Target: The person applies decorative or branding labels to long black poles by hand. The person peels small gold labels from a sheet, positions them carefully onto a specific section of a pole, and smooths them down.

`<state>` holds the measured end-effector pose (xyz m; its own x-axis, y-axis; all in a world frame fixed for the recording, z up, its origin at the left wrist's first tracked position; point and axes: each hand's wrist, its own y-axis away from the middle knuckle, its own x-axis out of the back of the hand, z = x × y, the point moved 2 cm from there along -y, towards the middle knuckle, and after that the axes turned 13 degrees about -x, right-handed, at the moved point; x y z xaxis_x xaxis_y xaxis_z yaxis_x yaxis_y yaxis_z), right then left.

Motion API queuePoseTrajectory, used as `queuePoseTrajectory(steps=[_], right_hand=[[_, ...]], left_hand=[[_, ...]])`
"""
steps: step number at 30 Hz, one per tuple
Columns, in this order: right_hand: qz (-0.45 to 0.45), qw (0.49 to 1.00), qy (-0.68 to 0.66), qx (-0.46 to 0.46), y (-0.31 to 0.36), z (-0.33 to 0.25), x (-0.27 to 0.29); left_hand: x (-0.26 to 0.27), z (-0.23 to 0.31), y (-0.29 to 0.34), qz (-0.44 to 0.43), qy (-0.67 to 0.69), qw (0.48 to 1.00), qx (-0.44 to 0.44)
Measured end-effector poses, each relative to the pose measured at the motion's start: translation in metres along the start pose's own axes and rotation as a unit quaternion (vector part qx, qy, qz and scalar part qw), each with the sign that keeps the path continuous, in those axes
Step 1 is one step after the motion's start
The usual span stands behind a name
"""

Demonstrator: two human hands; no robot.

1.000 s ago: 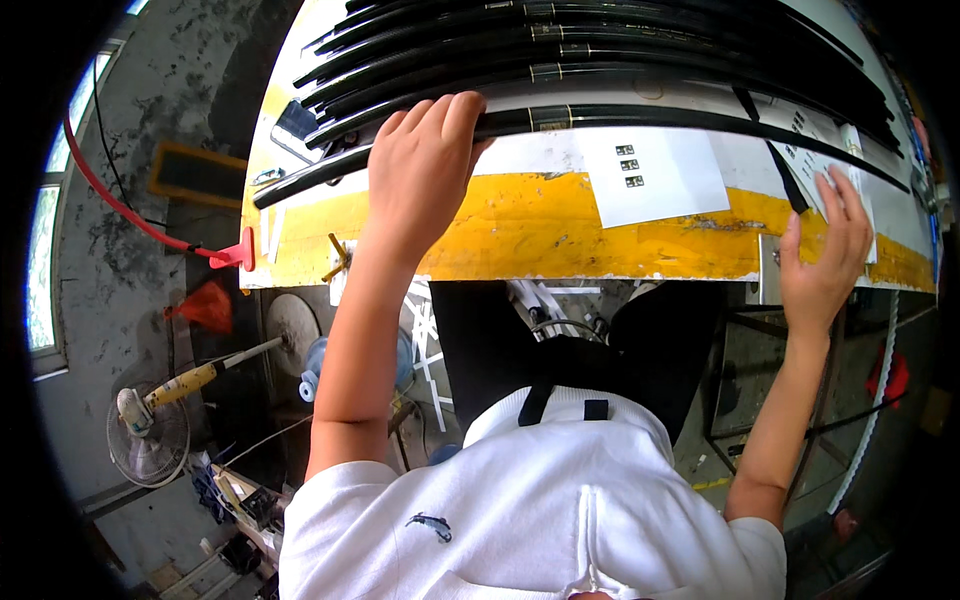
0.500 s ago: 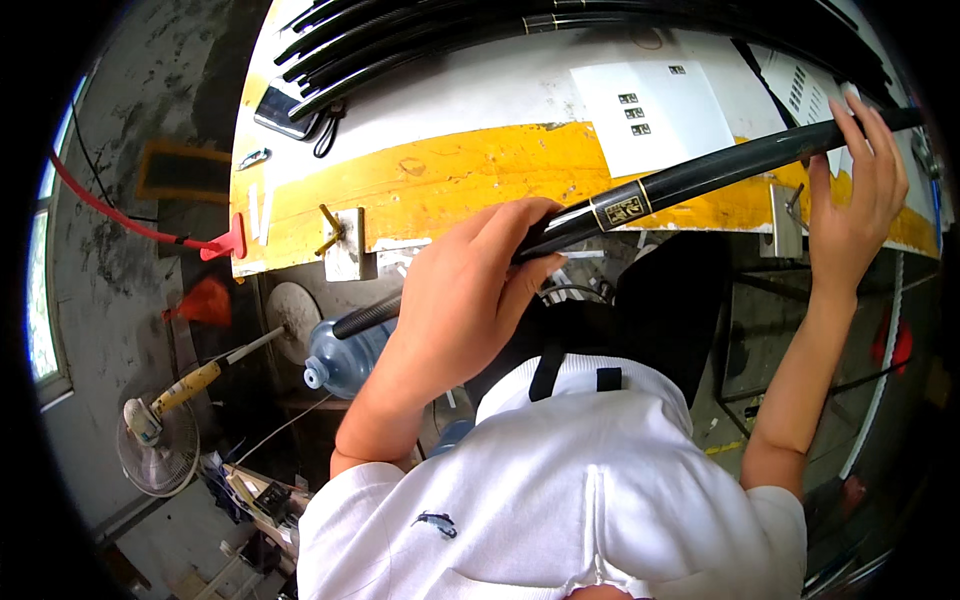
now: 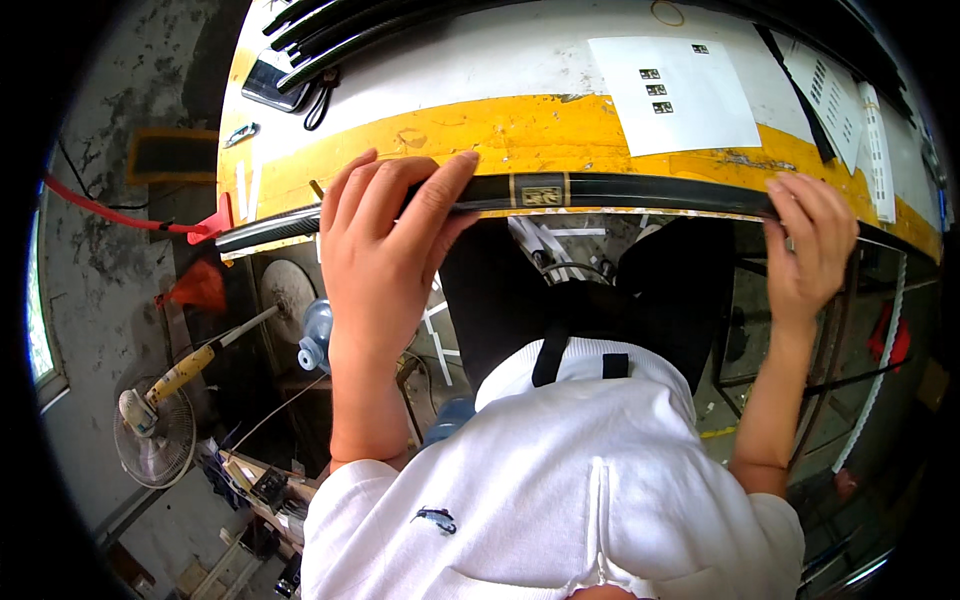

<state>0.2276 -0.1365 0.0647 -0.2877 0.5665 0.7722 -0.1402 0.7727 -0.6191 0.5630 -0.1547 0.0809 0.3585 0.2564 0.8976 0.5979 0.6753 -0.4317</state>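
Note:
A long glossy black tube [image 3: 640,192] with a gold-banded label [image 3: 540,191] lies nearly level along the table's front edge. My left hand [image 3: 385,225] is closed around it left of the label, thumb and fingers wrapped over it. The tube's woven-pattern left end sticks out past that hand. My right hand [image 3: 810,245] grips the tube farther right, fingers bent over the top; its palm side is partly hidden. Beyond the tube, a white sheet [image 3: 690,120] with several small dark labels lies on the table.
Several more black tubes [image 3: 360,40] lie along the back of the white and yellow table [image 3: 450,130]. A phone [image 3: 272,85] with a strap lies at the left. Printed sheets [image 3: 825,100] are at the right. Below left stand a fan [image 3: 155,430] and a blue water bottle [image 3: 316,330].
The tube has swung from a slant to nearly level, its left end rising to the table edge. My left hand moved up and left; my right hand came down and slightly left.

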Motion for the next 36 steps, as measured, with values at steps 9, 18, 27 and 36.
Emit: queuePoseTrajectory(steps=[9,18,27,36], right_hand=[[-0.047,0.996,-0.078,-0.023,0.005,-0.015,-0.045],[-0.115,0.983,-0.126,-0.067,0.006,-0.021,-0.052],[-0.127,0.972,-0.116,-0.161,-0.026,-0.003,-0.058],[-0.233,0.955,0.002,-0.186,-0.069,0.002,-0.111]], left_hand=[[-0.024,-0.019,0.027,-0.041,-0.019,0.998,0.043],[-0.030,-0.029,0.028,-0.064,-0.015,0.996,0.059],[-0.038,-0.033,0.031,-0.059,-0.014,0.996,0.061],[-0.038,0.001,-0.067,-0.109,0.161,0.979,-0.067]])
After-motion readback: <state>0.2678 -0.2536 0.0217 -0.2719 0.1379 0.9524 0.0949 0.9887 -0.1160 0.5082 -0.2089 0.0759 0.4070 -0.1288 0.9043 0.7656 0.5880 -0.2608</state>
